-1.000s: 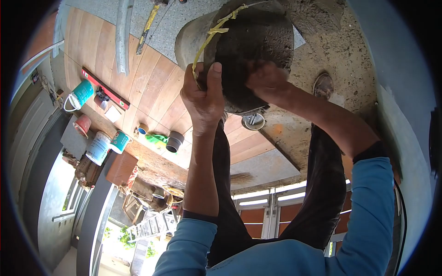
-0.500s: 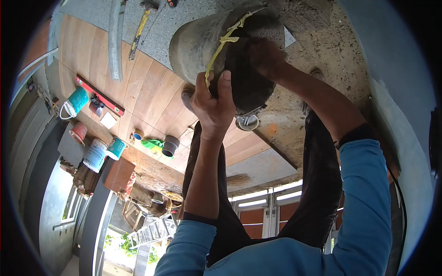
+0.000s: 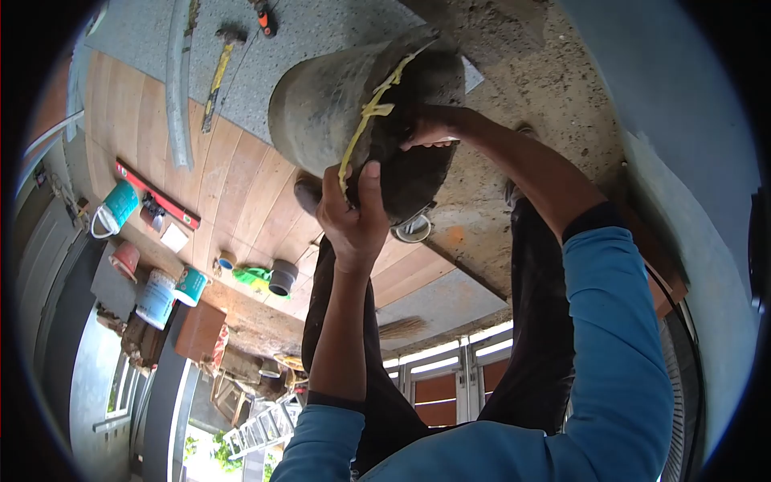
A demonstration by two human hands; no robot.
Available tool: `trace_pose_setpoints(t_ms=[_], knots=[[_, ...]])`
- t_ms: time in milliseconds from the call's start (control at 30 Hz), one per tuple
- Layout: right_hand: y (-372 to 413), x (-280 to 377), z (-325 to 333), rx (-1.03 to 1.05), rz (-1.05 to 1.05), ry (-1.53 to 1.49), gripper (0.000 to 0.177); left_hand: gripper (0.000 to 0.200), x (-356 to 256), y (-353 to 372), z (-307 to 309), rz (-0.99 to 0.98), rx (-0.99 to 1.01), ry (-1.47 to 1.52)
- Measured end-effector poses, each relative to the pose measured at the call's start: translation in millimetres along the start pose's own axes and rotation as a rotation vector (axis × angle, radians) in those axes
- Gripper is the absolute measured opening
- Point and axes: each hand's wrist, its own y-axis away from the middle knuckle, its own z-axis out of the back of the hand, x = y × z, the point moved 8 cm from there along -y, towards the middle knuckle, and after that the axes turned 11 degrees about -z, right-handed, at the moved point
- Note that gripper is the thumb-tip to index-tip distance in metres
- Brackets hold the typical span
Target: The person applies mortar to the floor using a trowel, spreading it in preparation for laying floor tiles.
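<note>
A large grey, dirt-stained bucket (image 3: 321,100) lies tipped on its side, its dark mouth facing right. A yellow strip (image 3: 372,110) runs along its rim. My left hand (image 3: 353,213) pinches the near part of the rim, thumb on the inner side and fingers outside. At the mouth of the bucket is my right hand (image 3: 434,128), its fingers curled against the dark inside; what they hold, if anything, is hidden.
A hammer (image 3: 217,80) and an orange-handled tool (image 3: 265,19) lie on the grey slab beyond. To the left are a red level (image 3: 157,193), a teal bucket (image 3: 119,205) and a metal channel (image 3: 178,88). A dark pipe piece (image 3: 283,277) stands nearer my legs.
My right hand has moved lower and nearer the left hand within the bucket's mouth. The whole view has shifted, so the bucket appears farther left and lower.
</note>
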Motion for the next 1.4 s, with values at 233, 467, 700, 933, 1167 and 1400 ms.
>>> trace_pose_setpoints(t_ms=[233, 467, 700, 933, 1167, 1400], knots=[[45, 10, -7, 0.050, 0.050, -0.225, 0.028, 0.027, -2, -10, 6, 0.056, -0.046, -0.018], [114, -6, 2, 0.049, 0.044, -0.386, 0.018, 0.030, 8, -14, 13, 0.227, -0.132, 0.137], [213, -73, 44, -0.344, -0.015, -0.600, 0.022, 0.031, 4, -27, 21, 0.270, -0.179, 0.116], [234, -147, 112, -1.132, -0.197, -0.164, 0.022, 0.029, 2, -30, 24, 0.228, -0.185, 0.105], [165, -153, 131, -1.364, -0.495, 0.281, 0.021, 0.025, 5, -32, 25, 0.219, -0.179, 0.095], [246, -94, 103, -1.451, -0.398, 0.324, 0.018, 0.024, 10, -32, 29, 0.238, -0.236, 0.167]])
